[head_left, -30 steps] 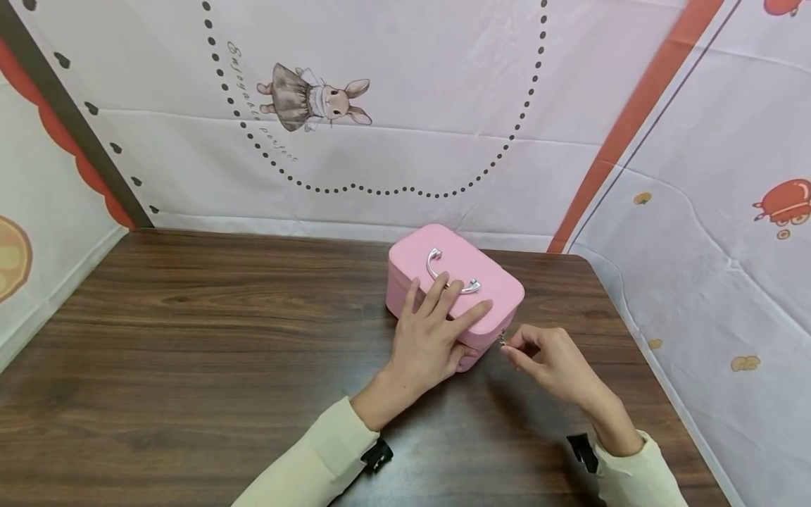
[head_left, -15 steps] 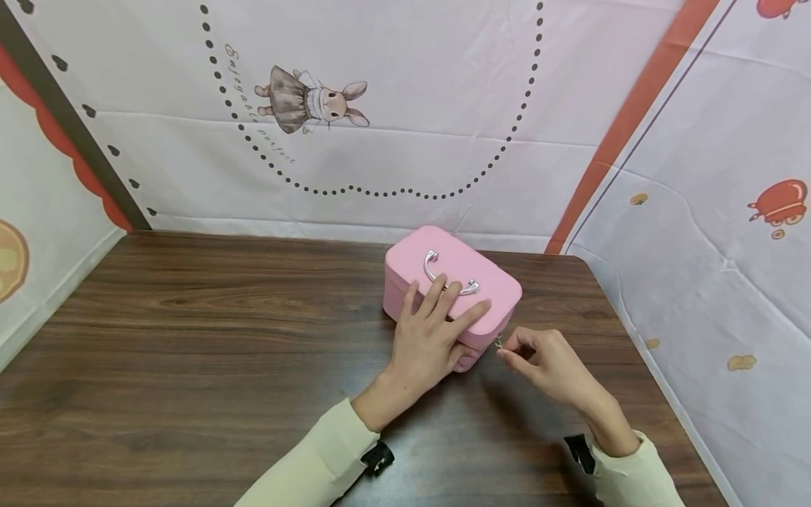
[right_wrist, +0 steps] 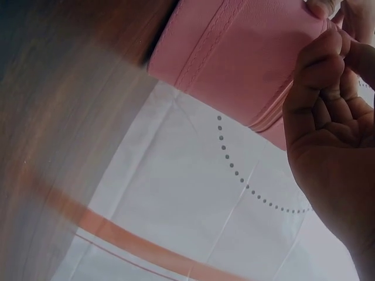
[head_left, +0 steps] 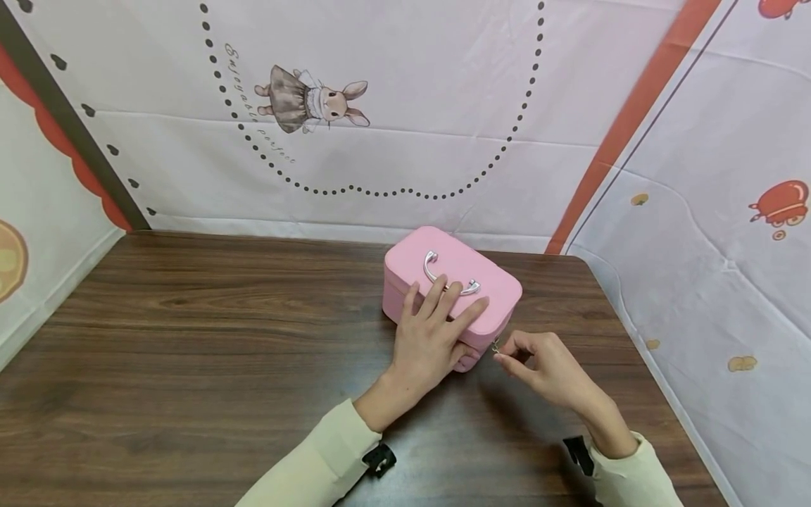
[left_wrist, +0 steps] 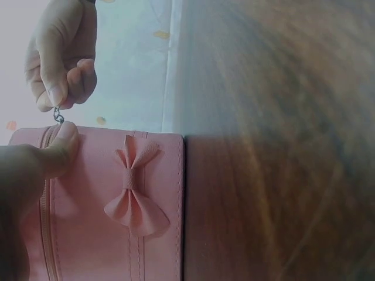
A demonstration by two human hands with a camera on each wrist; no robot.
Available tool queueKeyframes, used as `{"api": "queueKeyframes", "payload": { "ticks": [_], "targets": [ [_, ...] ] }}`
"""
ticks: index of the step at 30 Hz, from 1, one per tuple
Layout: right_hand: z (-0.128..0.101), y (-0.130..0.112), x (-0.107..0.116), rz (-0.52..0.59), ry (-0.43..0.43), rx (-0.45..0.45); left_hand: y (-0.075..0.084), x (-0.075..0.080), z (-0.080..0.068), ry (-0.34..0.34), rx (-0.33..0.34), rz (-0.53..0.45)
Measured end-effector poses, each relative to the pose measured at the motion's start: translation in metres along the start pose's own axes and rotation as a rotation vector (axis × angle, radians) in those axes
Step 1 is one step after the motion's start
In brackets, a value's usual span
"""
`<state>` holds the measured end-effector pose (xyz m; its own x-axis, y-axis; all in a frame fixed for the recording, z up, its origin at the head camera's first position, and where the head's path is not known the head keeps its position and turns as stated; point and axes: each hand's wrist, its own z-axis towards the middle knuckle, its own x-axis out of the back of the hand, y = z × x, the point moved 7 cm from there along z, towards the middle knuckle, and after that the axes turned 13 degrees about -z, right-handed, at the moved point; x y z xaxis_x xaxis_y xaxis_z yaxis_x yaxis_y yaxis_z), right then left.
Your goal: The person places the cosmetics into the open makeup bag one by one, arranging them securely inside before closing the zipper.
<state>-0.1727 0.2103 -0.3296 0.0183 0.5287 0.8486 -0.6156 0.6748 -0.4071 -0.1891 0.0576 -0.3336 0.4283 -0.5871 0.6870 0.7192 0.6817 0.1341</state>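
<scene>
Pink case (head_left: 472, 264) lies under the flat-pressed left hand (head_left: 431, 338), its zipper pull (head_left: 496, 344) pinched by the right hand (head_left: 545, 366).

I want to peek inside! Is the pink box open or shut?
Shut. The box's lid lies flat; left hand presses it, right hand pinches the zip pull.

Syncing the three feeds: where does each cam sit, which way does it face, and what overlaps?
Head: above, facing forward-down at table; both hands, sleeves show.
Left wrist: low, at pink case front with bow; left hand thumb shows, plus right hand.
Right wrist: low, at case side; right palm shows.
Shared: case, right hand pinching zipper pull.
</scene>
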Motion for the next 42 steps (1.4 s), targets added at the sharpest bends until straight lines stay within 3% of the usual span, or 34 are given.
{"api": "queueKeyframes", "payload": {
  "ticks": [6,11,17,24,38,42],
  "targets": [
    [0.0,-0.002,-0.001,0.001,-0.003,0.007,0.0,-0.001,-0.001,-0.015,-0.004,0.008],
    [-0.001,-0.002,-0.002,0.001,-0.004,0.014,-0.005,-0.003,-0.002,-0.052,-0.051,-0.046],
    [-0.001,-0.002,-0.005,-0.024,0.005,0.044,-0.026,0.004,-0.002,-0.087,-0.109,-0.147],
    [-0.002,-0.001,-0.005,-0.046,0.0,0.037,-0.06,0.009,0.002,-0.1,-0.03,-0.16],
    [-0.001,0.0,0.005,-0.074,0.013,0.017,-0.075,0.007,0.004,-0.035,0.008,-0.259],
    [-0.002,0.001,0.007,-0.076,0.019,0.014,-0.075,0.006,0.004,-0.029,0.018,-0.249]
  ]
}}
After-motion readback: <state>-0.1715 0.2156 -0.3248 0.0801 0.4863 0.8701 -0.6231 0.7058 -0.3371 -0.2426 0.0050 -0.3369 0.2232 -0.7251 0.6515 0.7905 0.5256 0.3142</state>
